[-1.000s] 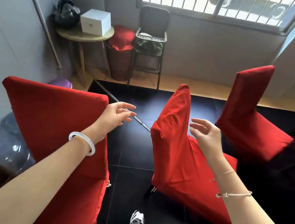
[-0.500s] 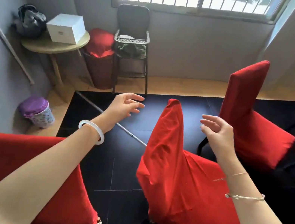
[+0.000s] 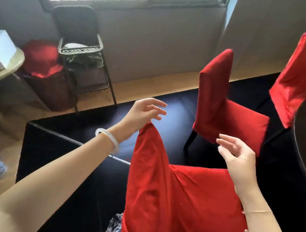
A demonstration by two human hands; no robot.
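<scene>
left hand [image 3: 144, 112] hangs just past the top corner of the near red-covered chair [image 3: 174, 201], fingers loose and apart, holding nothing. right hand [image 3: 237, 158] is equally slack above the seat's far edge. the chair stands between both arms. a grab catching only loose cover could drag the fabric askew, or knock the second chair [image 3: 229, 117] close behind.
</scene>
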